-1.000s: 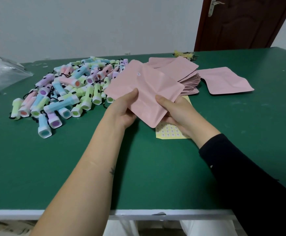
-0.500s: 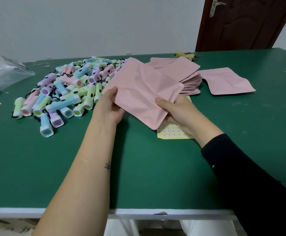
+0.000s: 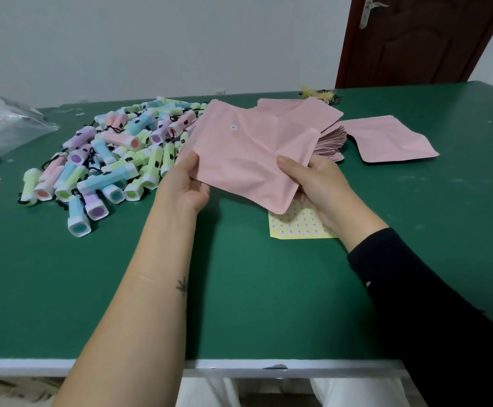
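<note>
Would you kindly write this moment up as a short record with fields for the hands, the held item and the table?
Held: pink pouch, lifted above the green table, small round sticker on its face
Left: left hand pinches its left edge
Right: right hand grips its right edge
Table, left: pile of pastel flashlights
Table, behind: stack of pink pouches
Table, beneath: yellow sticker sheet

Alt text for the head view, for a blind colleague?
Left hand and right hand grip a flat pink plastic pouch by its side edges above a green table. A heap of pastel flashlights lies left; stacked pink pouches and a yellow sticker sheet lie right.
</note>
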Motion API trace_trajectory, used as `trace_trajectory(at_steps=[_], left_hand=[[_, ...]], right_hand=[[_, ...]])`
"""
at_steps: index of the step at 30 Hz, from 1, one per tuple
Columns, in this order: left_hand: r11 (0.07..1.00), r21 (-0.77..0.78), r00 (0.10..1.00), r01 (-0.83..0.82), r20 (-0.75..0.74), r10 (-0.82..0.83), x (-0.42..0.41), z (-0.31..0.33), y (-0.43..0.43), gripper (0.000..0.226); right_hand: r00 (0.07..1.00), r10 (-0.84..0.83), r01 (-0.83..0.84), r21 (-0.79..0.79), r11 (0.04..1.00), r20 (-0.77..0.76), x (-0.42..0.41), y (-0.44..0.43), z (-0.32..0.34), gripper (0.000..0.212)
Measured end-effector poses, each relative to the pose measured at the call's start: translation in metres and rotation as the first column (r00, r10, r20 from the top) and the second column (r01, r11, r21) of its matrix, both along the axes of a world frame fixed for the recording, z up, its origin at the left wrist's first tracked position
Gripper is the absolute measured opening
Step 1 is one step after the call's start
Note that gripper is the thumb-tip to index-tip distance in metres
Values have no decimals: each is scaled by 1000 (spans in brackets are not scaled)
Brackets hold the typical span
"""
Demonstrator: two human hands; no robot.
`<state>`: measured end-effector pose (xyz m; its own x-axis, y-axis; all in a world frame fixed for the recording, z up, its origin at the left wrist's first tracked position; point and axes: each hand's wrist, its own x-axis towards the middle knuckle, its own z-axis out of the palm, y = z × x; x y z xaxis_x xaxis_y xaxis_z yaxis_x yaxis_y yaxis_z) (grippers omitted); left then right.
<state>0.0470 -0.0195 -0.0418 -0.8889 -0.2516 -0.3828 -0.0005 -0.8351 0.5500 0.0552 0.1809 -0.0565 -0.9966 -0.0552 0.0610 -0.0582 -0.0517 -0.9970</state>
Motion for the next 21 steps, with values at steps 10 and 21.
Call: trace_trajectory(at_steps=[10,21], left_hand=[[767,-612,979,195,69,-194,-2,-5,-2,5],[308,-951,1000,-8,-14,-18,-3,-11,2,43]], right_hand=[[968,-248,249,-31,968,17,0,11,11,22],[988,-154,157,153,976,-30,-1,18,14,32]])
